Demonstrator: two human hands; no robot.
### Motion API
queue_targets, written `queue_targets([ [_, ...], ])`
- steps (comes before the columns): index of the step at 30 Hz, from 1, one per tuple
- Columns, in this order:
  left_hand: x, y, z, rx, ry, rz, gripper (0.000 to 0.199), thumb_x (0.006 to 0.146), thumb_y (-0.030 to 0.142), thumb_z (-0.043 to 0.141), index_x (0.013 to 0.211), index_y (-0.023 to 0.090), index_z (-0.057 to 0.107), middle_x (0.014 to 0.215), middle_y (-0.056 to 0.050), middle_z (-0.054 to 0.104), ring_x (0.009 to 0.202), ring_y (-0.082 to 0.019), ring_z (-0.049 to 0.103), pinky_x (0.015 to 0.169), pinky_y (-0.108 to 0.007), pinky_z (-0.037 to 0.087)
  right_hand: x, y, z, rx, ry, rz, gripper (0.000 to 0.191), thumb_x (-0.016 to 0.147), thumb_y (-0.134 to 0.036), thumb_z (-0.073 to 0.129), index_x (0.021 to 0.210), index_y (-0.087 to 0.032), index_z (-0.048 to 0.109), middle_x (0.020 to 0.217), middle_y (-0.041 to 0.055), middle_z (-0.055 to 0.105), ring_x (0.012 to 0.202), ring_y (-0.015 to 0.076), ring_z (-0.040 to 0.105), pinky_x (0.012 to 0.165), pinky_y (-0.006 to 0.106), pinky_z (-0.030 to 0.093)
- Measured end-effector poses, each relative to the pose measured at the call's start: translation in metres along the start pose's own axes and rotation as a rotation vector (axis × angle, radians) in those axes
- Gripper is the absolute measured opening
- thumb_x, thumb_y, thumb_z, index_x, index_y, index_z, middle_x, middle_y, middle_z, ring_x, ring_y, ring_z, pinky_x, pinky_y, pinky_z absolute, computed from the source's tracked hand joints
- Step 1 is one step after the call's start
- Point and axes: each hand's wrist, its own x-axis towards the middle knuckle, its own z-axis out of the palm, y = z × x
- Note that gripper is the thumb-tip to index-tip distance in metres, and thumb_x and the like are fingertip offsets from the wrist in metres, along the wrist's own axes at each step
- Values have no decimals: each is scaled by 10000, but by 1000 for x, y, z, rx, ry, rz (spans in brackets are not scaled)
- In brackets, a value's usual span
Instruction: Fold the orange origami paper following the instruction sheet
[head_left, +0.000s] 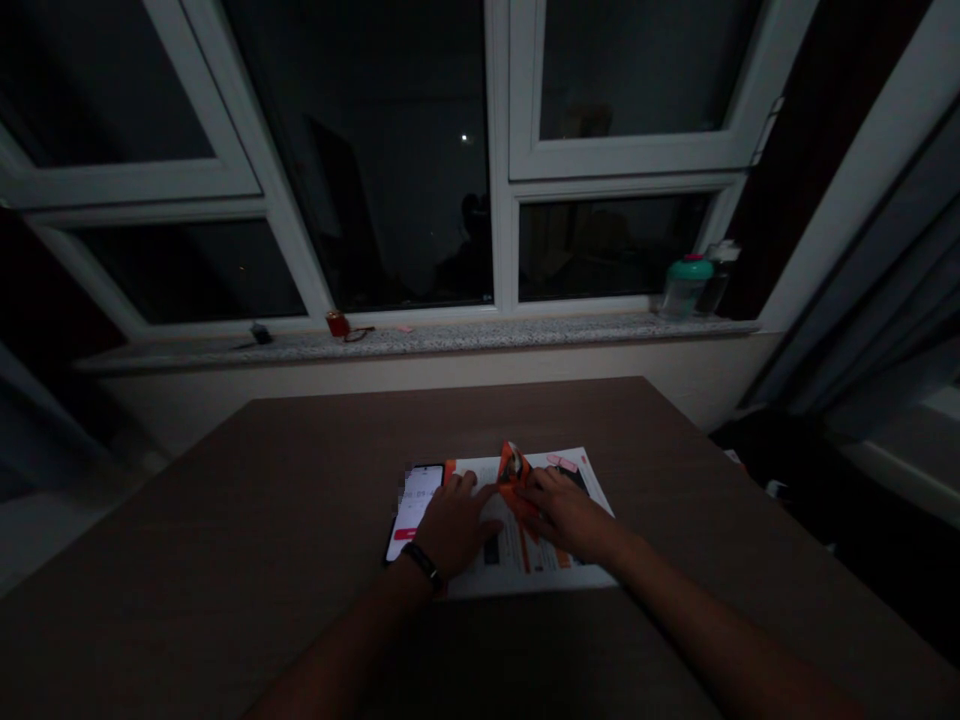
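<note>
A folded piece of orange printed paper (511,463) stands partly upright over a white printed sheet (517,578) on the table. My right hand (571,515) presses its fingers together on the right side of the folded paper. From the left, my left hand (454,525) rests on the sheet with thumb and index finger apart, the index tip close to the fold; whether it touches is unclear in the dim light. A dark band (422,566) circles my left wrist. Just left of that hand lies a lit phone (415,508), partly covered by it.
The brown table (300,500) reaches toward a speckled stone windowsill (450,338). On the sill stand a small red jar (337,323), a small dark object (260,333) and a clear bottle with a teal lid (686,285). Dark windows rise behind.
</note>
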Motion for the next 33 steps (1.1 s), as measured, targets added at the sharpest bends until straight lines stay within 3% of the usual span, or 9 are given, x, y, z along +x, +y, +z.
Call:
queue_targets([
  [4, 0, 4, 1, 8, 4, -32, 425, 884, 425, 645, 1271, 288, 538, 1150, -83, 523, 1047, -302, 494, 848, -430, 448, 0, 0, -1, 1, -7, 1, 374, 939, -320, 558, 1298, -215, 575, 1144, 104, 550, 1046, 255, 484, 921, 378, 402],
  [11, -3, 5, 6, -47, 13, 37, 421, 882, 451, 646, 1249, 274, 543, 1184, -78, 508, 1068, -292, 487, 890, -437, 430, 0, -2, -3, -1, -12, -1, 372, 938, -316, 561, 1291, -202, 577, 1164, 110, 548, 1051, 257, 485, 930, 383, 405],
  [20, 0, 9, 2, -8, 8, -59, 438, 885, 445, 644, 1273, 272, 536, 1209, -95, 519, 1110, -317, 480, 901, -456, 429, 1, -1, -1, -5, -19, 8, 385, 941, -322, 546, 1311, -217, 570, 1146, 112, 553, 1057, 268, 482, 931, 393, 403],
  [28, -7, 24, -8, -107, -73, 71, 468, 810, 443, 732, 1201, 259, 553, 1321, -81, 473, 1167, -312, 453, 938, -450, 423, 0, 0, 1, -13, 1, -10, 306, 970, -253, 483, 1253, -215, 592, 1127, 102, 552, 1030, 253, 482, 932, 384, 402],
  [33, -8, 29, -15, -129, -141, 107, 517, 774, 490, 757, 1180, 239, 558, 1273, -88, 509, 1152, -316, 468, 926, -446, 435, 1, 4, 3, -22, -12, -10, 343, 949, -173, 486, 1277, -201, 583, 1120, 102, 549, 1027, 247, 475, 933, 374, 400],
])
